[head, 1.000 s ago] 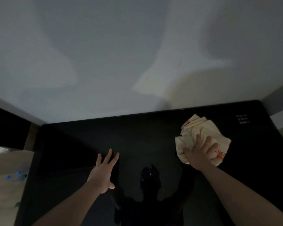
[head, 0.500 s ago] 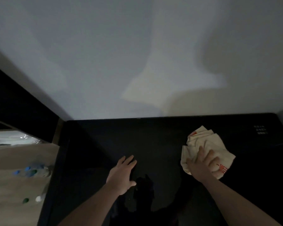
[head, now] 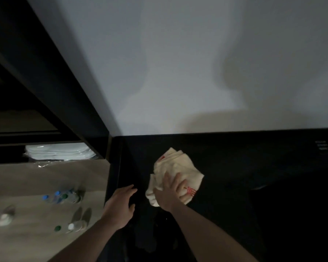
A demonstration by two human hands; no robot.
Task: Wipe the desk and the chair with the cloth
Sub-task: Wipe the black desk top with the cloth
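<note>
ok so nearest the camera, both forearms come up from the bottom edge. The left hand (head: 121, 202) lies flat on the black desk (head: 244, 167), fingers straight and holding nothing, right by the desk's left edge. Just beside it on the right, the right hand (head: 171, 191) presses down on the cream cloth (head: 175, 168), fingers spread flat over its near half, not bunched round it as far as I can tell.

The crumpled cloth sits just ahead of the right hand, long axis running from near-left up toward the back edge, red print showing at its near-right corner. So the right hand is the one on it; the left only braces.

Room-wise: barely any desk left of the cloth before the edge drops to a lower wooden surface (head: 45, 178) with some capped bottles (head: 62, 196). To the right there's a big dark stretch, so I'd guess the next stroke goes that way or toward the wall (head: 178, 72) at the back. No chair in view
</note>
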